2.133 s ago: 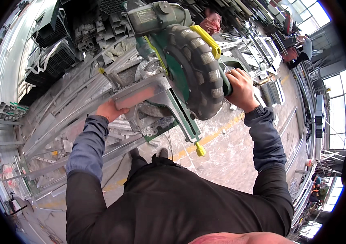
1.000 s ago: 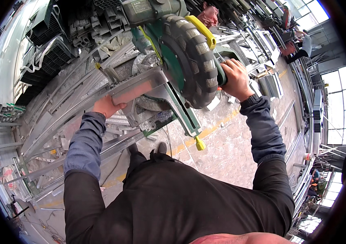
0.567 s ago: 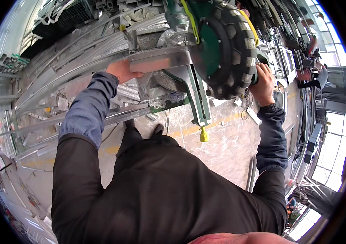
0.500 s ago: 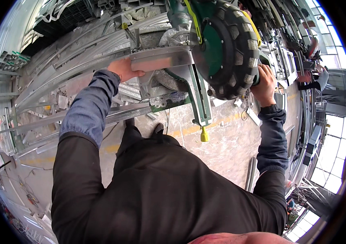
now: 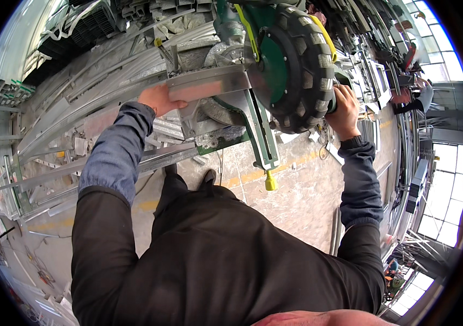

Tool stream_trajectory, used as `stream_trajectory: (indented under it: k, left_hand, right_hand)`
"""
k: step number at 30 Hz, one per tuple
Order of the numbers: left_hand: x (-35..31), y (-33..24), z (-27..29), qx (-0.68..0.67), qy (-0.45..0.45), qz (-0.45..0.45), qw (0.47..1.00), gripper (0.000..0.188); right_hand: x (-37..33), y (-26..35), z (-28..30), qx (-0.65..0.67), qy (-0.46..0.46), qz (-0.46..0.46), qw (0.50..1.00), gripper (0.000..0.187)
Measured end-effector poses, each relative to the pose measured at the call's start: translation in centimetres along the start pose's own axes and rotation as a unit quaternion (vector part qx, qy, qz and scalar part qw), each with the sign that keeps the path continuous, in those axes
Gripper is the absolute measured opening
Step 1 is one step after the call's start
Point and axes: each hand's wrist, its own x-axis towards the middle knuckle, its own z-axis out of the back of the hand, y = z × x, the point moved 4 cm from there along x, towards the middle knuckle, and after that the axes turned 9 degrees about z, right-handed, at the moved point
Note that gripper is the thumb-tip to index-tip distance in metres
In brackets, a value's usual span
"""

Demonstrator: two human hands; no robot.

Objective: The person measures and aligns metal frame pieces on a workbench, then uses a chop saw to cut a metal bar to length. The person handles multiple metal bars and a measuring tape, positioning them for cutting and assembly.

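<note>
A green mitre saw (image 5: 277,65) with a black ribbed round housing stands before me, and its blade reaches down by the end of a silvery metal profile (image 5: 204,82). The profile lies across the saw's table, along the fence. My left hand (image 5: 161,99) is closed on the profile's left part, thumb along the near side. On the right, my right hand (image 5: 345,112) wraps round the saw's handle (image 5: 333,102), which it mostly covers. A green slotted arm with a yellow knob (image 5: 270,181) juts toward me from the saw table.
Long metal bars (image 5: 95,92) and offcuts lie to the left. Stacked profiles (image 5: 87,27) stand at the far left. Another person (image 5: 419,100) is at the far right beside racks of bars. Cables (image 5: 38,263) lie on the floor at the lower left.
The whole view has shifted slightly, so the saw and profile appear a little further left. Both hands keep their hold, with no clear movement against the saw.
</note>
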Motion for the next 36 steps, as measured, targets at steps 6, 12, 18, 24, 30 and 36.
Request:
stream_trajectory:
  k: [6, 12, 18, 24, 30, 36]
  left_hand:
    - [0.1, 0.0, -0.2, -0.018, -0.003, 0.0, 1.0, 0.1]
    - [0.2, 0.0, -0.1, -0.006, 0.008, 0.008, 1.0, 0.108]
    - [0.8, 0.2, -0.7, 0.02, 0.004, 0.017, 1.0, 0.11]
    - [0.9, 0.3, -0.9, 0.033, 0.003, 0.022, 0.999, 0.111]
    - [0.8, 0.0, -0.7, 0.043, 0.009, 0.027, 0.999, 0.11]
    - [1.0, 0.4, -1.0, 0.038, 0.003, 0.024, 0.999, 0.109]
  right_hand:
    - [-0.3, 0.1, 0.2, -0.004, 0.01, -0.009, 1.0, 0.041]
    - [-0.4, -0.2, -0.1, -0.001, 0.026, -0.015, 1.0, 0.045]
    - [-0.5, -0.1, 0.2, -0.002, 0.004, -0.012, 1.0, 0.043]
    - [-0.9, -0.4, -0.3, -0.001, 0.003, -0.008, 1.0, 0.052]
    - [-1.1, -0.6, -0.5, -0.003, 0.004, -0.015, 1.0, 0.053]
    - [-0.8, -0.2, -0.2, 0.004, -0.003, -0.013, 1.0, 0.053]
